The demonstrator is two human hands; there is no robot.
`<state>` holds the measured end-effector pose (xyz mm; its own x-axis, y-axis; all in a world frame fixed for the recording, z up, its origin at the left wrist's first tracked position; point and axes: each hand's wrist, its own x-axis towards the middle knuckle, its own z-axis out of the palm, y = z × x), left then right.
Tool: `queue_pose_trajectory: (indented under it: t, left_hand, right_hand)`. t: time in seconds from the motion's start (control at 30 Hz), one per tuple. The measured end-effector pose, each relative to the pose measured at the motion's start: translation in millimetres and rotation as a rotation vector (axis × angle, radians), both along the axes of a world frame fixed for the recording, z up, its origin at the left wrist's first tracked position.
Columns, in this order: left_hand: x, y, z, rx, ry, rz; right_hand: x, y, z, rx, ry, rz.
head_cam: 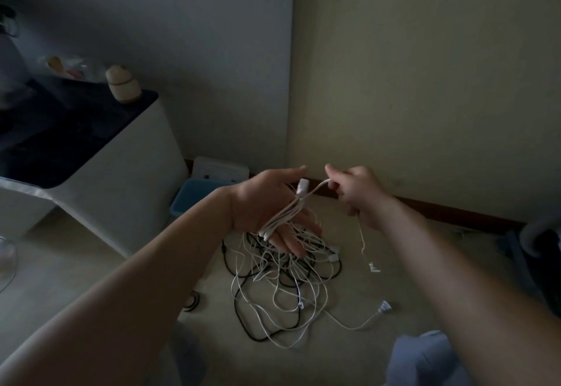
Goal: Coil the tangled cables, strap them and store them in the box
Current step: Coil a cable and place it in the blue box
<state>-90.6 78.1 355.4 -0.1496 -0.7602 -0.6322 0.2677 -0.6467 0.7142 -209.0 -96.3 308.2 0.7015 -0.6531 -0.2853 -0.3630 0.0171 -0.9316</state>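
Note:
A white cable is wound in several loops around my left hand, whose fingers are spread straight; a white plug end sticks up near the thumb. My right hand pinches the same cable just right of the plug, and the free end hangs down below it. Under both hands a tangled pile of white and black cables lies on the floor. A blue box with a white lid leaning behind it stands by the wall, left of my left hand.
A white cabinet with a dark top stands at the left, carrying a small beige pot. A small black coil lies on the floor left of the pile. A dark chair base is at the right edge.

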Motion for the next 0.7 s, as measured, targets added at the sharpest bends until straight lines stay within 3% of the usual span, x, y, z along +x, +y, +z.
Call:
queue_pose_trajectory:
  t: [0.07,0.13,0.3,0.4,0.5,0.57,0.63,0.7]
  left_hand:
    - [-5,-5,-6,-0.006,-0.186,0.147]
    - [-5,-11,-9,-0.087,-0.227,0.318]
    - [5,-18,-4,-0.291,-0.074,0.860]
    - [18,-13,-2,-0.442,0.197,1.086]
    - [28,2,5,-0.520,0.322,1.100]
    - [30,9,9,-0.499,0.354,1.046]
    - [29,15,14,-0.471,0.378,0.897]
    - [25,19,17,-0.460,0.401,0.669]
  right_hand:
    - [1,7,11,0.207,-0.064,0.051]
    - [1,19,21,0.365,-0.128,0.136]
    - [0,65,23,0.477,-0.148,0.321]
    - [-1,85,9,0.475,-0.075,0.449]
    - [-4,86,-12,0.368,-0.008,0.496]
    - [-4,77,-23,0.149,0.039,0.519]
    - [-5,63,-28,-0.137,0.102,0.522]
    - [-6,47,-32,-0.281,0.142,0.474]
